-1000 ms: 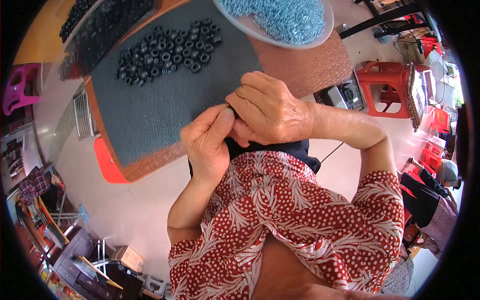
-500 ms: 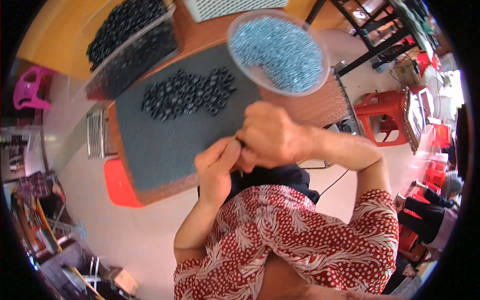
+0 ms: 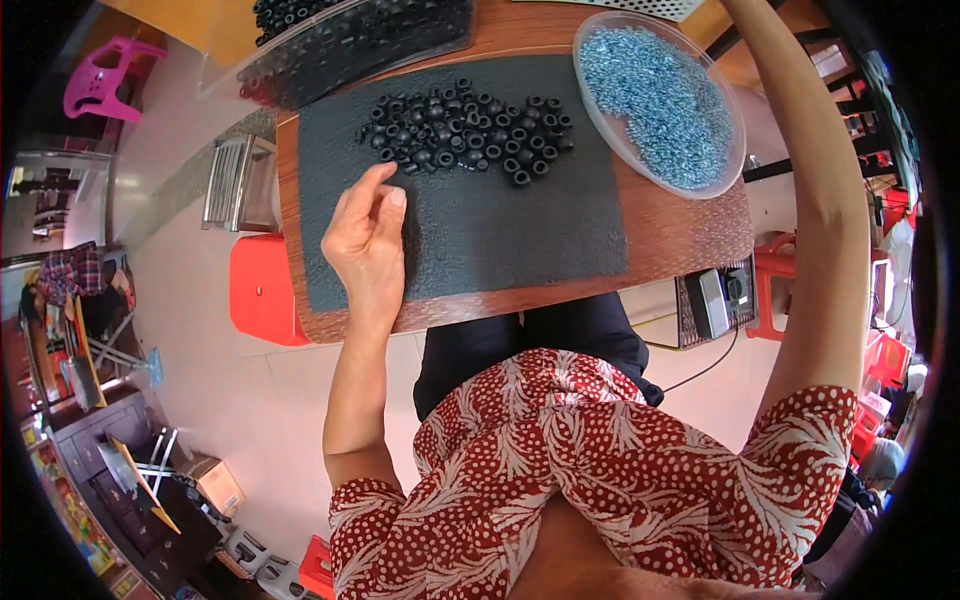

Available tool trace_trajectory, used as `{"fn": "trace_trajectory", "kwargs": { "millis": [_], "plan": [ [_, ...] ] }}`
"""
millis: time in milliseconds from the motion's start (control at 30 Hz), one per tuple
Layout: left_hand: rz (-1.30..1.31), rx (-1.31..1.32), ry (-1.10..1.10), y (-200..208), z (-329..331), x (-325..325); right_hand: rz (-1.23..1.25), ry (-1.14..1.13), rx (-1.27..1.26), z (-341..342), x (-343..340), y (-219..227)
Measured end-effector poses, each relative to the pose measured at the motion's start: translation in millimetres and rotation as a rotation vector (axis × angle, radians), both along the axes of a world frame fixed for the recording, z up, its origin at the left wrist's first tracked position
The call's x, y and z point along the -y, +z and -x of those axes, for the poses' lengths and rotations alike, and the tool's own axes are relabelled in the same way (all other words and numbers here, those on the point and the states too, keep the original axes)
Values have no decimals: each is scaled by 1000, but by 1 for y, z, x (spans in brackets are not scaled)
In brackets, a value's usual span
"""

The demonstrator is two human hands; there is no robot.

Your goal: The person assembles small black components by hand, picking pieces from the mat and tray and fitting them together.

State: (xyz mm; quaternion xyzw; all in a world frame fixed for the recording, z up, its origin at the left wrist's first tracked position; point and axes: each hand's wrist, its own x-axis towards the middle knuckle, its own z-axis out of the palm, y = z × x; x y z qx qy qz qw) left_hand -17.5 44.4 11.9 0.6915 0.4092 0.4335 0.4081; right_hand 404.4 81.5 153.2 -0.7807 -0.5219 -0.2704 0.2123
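My left hand [image 3: 368,222] hovers over the dark mat [image 3: 480,235], just before the near-left side of a pile of small black ring-shaped parts [image 3: 470,128]. Its index finger and thumb stand apart, and I see nothing between them. My right forearm [image 3: 815,150] stretches up past the right side of the table, and its hand lies beyond the upper edge of the view. To the right of the pile, a round clear tray [image 3: 618,148] holds a heap of small shiny bluish metal pieces [image 3: 670,105].
A clear bin [image 3: 340,60] full of black parts stands at the table's far left. At the far edge is a white perforated basket [image 3: 670,8]. A red stool [image 3: 262,290] sits by the left table edge, with a metal rack [image 3: 240,185] behind it.
My hands were together in front of me and have parted. The left moved up and left toward the black parts; the right reached far up and right, out of view. The view has shifted.
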Motion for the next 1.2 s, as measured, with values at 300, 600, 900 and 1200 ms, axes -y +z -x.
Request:
{"fn": "trace_trajectory", "kwargs": {
  "millis": [300,600,900,1200],
  "plan": [
    [-647,-307,-91,7,-17,-10,-37,322,44,37,24,-36],
    [-794,-526,-108,-1,-41,-9,-25,612,-121,128,100,-52],
    [-822,-568,-194,-4,-40,-12,-126,721,-95,134,125,-83],
    [-876,-605,-193,-3,-46,-6,-30,709,-241,153,145,-95]
  ]
}}
